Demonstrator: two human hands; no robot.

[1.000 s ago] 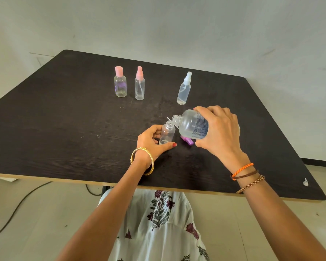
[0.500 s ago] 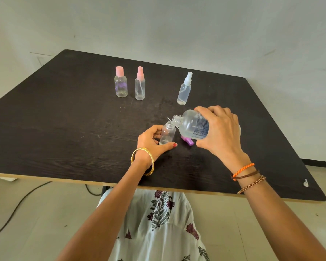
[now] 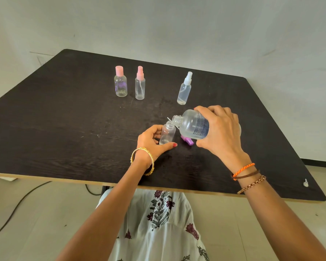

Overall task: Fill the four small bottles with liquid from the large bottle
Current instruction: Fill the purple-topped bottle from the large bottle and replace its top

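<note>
Nothing has moved — right hand [image 3: 221, 131] grips tilted large bottle [image 3: 193, 125], left hand [image 3: 152, 141] holds uncapped small bottle [image 3: 167, 133]

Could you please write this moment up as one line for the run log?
step: pouring | right hand: tilts large clear labelled bottle | left hand: steadies uncapped small clear bottle | purple cap: on dark table

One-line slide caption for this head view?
Right hand tips the large bottle over an uncapped small bottle held by the left hand.
</note>
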